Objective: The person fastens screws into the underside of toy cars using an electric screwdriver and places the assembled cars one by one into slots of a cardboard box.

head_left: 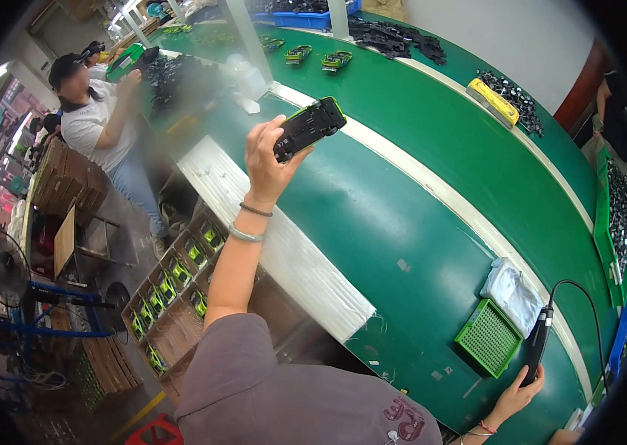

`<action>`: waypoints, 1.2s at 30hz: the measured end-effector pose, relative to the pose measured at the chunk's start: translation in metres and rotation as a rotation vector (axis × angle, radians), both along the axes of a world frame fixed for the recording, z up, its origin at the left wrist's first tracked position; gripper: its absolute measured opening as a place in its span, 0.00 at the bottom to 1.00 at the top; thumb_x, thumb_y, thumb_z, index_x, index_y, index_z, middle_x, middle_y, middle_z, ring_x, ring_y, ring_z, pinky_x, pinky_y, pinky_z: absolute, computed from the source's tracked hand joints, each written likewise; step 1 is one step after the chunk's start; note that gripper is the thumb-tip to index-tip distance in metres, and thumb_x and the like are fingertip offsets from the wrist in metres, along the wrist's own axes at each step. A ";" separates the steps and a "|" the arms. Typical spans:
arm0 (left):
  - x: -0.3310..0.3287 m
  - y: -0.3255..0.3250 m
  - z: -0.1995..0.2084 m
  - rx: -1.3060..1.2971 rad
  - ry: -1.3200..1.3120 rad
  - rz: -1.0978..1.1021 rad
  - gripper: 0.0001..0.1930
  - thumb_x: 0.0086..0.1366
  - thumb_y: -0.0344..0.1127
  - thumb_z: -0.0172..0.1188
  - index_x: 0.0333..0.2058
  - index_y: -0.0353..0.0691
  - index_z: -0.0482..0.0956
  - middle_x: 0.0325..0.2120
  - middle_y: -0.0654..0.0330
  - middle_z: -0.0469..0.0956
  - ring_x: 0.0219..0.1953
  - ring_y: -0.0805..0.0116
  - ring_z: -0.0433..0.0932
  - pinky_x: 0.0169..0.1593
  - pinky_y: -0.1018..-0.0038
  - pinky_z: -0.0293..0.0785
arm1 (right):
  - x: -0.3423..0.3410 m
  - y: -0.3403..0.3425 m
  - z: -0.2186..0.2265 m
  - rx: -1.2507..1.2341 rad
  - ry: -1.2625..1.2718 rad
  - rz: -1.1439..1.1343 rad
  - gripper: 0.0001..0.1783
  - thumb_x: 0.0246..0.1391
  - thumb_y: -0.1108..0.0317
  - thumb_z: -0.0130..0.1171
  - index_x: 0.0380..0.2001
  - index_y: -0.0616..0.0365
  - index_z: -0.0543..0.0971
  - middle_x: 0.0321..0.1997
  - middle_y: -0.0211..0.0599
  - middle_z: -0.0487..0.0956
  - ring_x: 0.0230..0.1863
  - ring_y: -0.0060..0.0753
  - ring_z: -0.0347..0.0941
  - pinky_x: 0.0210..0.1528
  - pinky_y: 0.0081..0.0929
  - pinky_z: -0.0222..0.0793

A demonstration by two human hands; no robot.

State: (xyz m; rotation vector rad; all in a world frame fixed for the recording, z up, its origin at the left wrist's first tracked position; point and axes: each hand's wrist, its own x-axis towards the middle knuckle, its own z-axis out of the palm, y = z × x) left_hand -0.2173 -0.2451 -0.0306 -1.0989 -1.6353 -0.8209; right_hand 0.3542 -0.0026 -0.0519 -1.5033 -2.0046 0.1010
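My left hand (270,165) is raised over the near green worktop, fingers closed around a toy car (306,132). The car's black underside shows, with a thin bright green edge. Down at the right, my right hand (519,394) grips a black electric screwdriver (540,343) by its lower body, the cord looping off its upper end. Close to that hand lies a small green perforated basket (489,338). Beside the basket is a pale plastic-lined tray (513,294), its contents hard to make out.
Several green toy cars (336,60) stand on the far green belt (410,122). A yellow bin (493,102) sits by a heap of small black parts (525,111). Below my left arm is a divided box (180,337) of toy cars. A person (102,122) stands at the left.
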 end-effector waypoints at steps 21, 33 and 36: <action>0.051 0.052 0.012 -0.280 -0.214 -0.283 0.25 0.42 0.29 0.70 0.40 0.38 0.69 0.43 0.52 0.74 0.43 0.53 0.70 0.48 0.63 0.67 | -0.030 0.022 0.017 0.037 -0.409 -0.104 0.22 0.50 0.59 0.57 0.46 0.58 0.68 0.39 0.44 0.72 0.39 0.47 0.70 0.39 0.37 0.68; 0.227 0.218 0.031 -0.525 -0.333 -1.060 0.20 0.42 0.38 0.69 0.33 0.38 0.73 0.36 0.55 0.74 0.39 0.55 0.71 0.43 0.66 0.70 | -0.017 0.041 0.040 -0.142 0.242 0.198 0.23 0.45 0.69 0.61 0.45 0.61 0.68 0.34 0.43 0.73 0.35 0.39 0.72 0.38 0.32 0.68; 0.248 0.232 0.024 -0.599 -0.402 -1.159 0.19 0.43 0.38 0.69 0.33 0.37 0.72 0.35 0.56 0.74 0.40 0.56 0.71 0.44 0.66 0.70 | -0.015 0.030 0.053 -0.115 0.688 0.302 0.21 0.48 0.73 0.57 0.46 0.62 0.64 0.31 0.32 0.71 0.30 0.22 0.68 0.33 0.19 0.66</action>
